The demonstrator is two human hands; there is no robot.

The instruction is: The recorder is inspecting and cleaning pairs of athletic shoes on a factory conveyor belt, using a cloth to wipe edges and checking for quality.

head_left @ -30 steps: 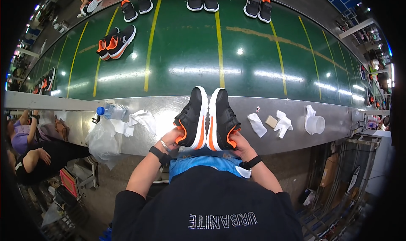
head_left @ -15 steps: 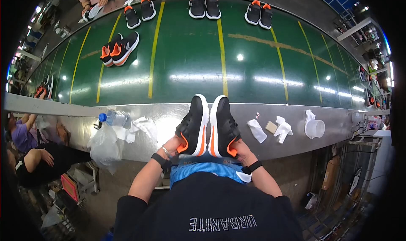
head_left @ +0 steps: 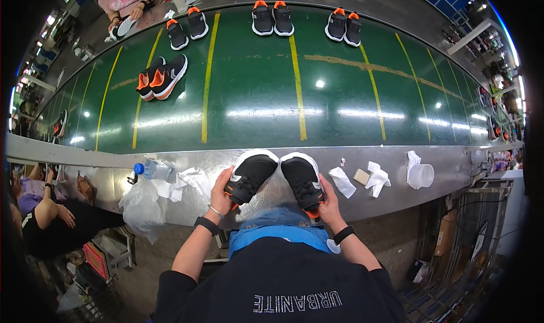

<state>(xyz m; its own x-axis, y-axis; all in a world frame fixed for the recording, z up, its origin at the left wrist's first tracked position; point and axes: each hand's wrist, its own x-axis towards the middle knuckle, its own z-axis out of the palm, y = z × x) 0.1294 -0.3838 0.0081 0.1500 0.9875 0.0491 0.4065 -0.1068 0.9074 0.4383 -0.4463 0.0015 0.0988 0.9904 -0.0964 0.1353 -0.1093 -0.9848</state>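
Observation:
A black sneaker with a white sole edge and orange lining point(head_left: 250, 177) is gripped in my left hand point(head_left: 220, 191) by its heel end. My right hand point(head_left: 328, 203) holds the matching sneaker point(head_left: 301, 178) the same way. Both shoes have their uppers turned up and their toes pointing away from me, close together, while the heels spread apart. They are over the near metal ledge point(head_left: 362, 207); whether they touch it I cannot tell. My fingers wrap the outer sides, with the fingertips partly hidden.
A green belt with yellow stripes point(head_left: 249, 127) runs beyond the ledge, carrying several similar sneakers point(head_left: 161, 76). Left on the ledge are a blue-capped bottle point(head_left: 154, 169), a plastic bag point(head_left: 141, 204) and white cloths point(head_left: 192, 181). Rightward are a beige block point(head_left: 361, 176) and a translucent cup point(head_left: 421, 176).
Both sneakers have turned from side by side with soles facing to uppers up, heels apart. They now sit lower in view. Across the belt, the shoes' places are nearly the same.

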